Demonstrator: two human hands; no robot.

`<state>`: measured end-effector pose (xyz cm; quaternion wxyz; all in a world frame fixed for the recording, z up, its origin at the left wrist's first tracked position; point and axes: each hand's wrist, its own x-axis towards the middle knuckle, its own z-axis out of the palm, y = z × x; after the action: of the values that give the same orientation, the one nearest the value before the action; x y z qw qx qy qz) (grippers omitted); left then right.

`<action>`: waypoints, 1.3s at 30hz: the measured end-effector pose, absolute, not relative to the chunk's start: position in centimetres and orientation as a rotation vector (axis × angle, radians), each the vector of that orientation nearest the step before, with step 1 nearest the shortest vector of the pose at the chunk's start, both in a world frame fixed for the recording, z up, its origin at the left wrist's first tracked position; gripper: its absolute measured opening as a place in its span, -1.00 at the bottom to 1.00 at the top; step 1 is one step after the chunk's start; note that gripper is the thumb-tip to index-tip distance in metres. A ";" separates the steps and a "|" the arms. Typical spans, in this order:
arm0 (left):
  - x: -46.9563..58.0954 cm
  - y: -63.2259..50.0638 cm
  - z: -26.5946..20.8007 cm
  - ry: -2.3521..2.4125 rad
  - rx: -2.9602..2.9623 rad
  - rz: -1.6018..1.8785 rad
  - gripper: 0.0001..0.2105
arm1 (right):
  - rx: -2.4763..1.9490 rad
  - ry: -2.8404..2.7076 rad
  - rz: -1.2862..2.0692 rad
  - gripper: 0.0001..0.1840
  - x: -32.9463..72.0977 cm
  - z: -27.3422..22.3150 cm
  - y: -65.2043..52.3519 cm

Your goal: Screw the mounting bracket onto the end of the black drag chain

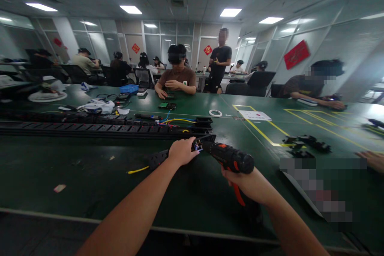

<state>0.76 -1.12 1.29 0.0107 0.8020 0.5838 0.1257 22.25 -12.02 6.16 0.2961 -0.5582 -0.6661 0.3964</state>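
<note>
The black strip [158,159] is near the centre, over the green surface [99,192]. Expect a stiff, fairly light, smooth casing; hold it near the open end, clear of the yellow wire [138,170]. Your left grip [181,151] encloses it there; your right grip [246,181] holds the power driver [231,157] by its handle.

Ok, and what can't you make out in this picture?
All in the head view:
- Tip of the drill: too small and blurred.
- Part of the black strip: covered by the left hand.
- Print on the white paper: too small.
- Another person's hand: cut off by the right edge.
</note>
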 end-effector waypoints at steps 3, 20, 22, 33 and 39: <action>0.8 -1.1 1.2 1.820 2.506 0.400 -0.40 | -1.484 -1.780 1.058 -0.90 22.3 6.2 -12.0; 0.8 -1.1 1.3 1.823 2.498 0.400 -0.39 | -1.382 -1.776 1.072 -0.84 22.3 6.2 -12.1; 0.8 -1.1 1.3 1.820 2.498 0.393 -0.39 | -1.371 -1.780 1.069 -0.84 22.4 6.1 -12.1; 0.8 -0.9 1.0 1.799 2.531 0.424 -0.40 | -1.416 -1.820 1.000 -0.87 22.4 5.8 -12.0; 0.7 -0.8 1.0 1.797 2.526 0.425 -0.40 | -1.408 -1.837 1.002 -0.91 22.3 6.1 -12.0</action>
<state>0.70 -0.83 0.96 0.0064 0.8072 0.5744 0.1359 22.32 -12.04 6.13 0.3047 -0.5317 -0.6938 0.3782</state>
